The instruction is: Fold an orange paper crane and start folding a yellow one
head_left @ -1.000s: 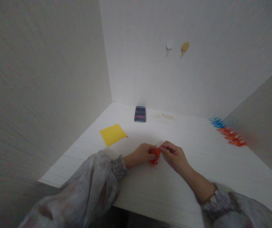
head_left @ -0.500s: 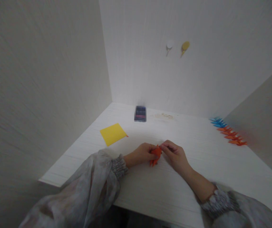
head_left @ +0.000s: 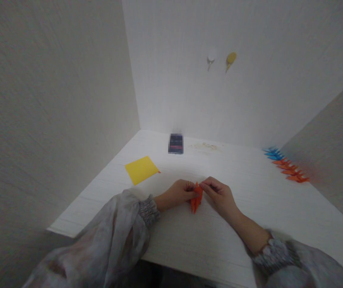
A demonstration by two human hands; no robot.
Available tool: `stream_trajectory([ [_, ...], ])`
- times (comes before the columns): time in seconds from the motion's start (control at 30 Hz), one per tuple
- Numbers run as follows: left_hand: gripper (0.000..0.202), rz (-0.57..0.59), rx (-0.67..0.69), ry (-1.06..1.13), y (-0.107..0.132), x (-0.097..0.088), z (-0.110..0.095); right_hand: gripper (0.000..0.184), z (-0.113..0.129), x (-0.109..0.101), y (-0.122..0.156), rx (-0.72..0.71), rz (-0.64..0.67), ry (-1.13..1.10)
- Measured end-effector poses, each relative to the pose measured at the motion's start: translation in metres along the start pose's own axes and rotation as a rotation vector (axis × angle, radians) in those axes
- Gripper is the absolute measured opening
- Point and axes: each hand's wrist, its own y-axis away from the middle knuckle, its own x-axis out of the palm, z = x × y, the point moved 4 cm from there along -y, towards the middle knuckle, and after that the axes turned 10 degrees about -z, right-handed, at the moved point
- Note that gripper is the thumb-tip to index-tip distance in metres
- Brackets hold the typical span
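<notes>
A small folded orange paper piece [head_left: 196, 199] sits between my two hands at the middle of the white table [head_left: 249, 224]. My left hand [head_left: 177, 193] is closed on its left side, fingers curled round it. My right hand [head_left: 219, 195] pinches its upper right edge with thumb and fingertips. The lower point of the orange paper hangs down toward the table top. Both forearms wear loose grey sleeves.
A yellow square sheet [head_left: 141, 169] lies at the left. A dark blurred small box [head_left: 176, 144] stands at the back. A row of blue and orange folded paper figures [head_left: 286, 165] lines the right wall. Two hooks [head_left: 221, 60] hang on the back wall.
The orange paper has been pressed narrower and more upright between my fingers. Both hands stay at the same spot; the view has shifted slightly.
</notes>
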Motion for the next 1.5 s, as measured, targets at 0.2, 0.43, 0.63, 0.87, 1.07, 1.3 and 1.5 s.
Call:
stream_trajectory([
  [0.2,0.02,-0.159,0.053,0.172,-0.001,-0.006,-0.011,0.021,-0.014,0.006,0.001,0.094,-0.016,-0.077],
  [0.43,0.019,-0.292,0.204,0.24,0.0,-0.013,-0.022,0.029,-0.013,0.014,0.005,0.247,0.181,-0.126],
  [0.63,0.016,-0.316,0.194,0.247,0.0,-0.012,-0.023,0.032,-0.008,0.015,0.005,0.266,0.281,-0.144],
  [0.87,0.014,-0.427,0.162,0.209,0.002,-0.012,-0.027,0.025,-0.014,0.016,0.004,0.346,0.235,-0.223],
  [1.07,0.013,-0.437,0.156,0.149,0.003,-0.012,-0.028,0.026,-0.016,0.016,0.005,0.367,0.205,-0.207],
  [1.3,0.016,-0.43,0.17,0.16,0.002,-0.013,-0.023,0.023,-0.015,0.014,0.005,0.371,0.2,-0.177],
  [1.5,0.015,-0.473,0.191,0.184,0.003,-0.014,-0.023,0.023,-0.012,0.016,0.005,0.392,0.213,-0.188],
])
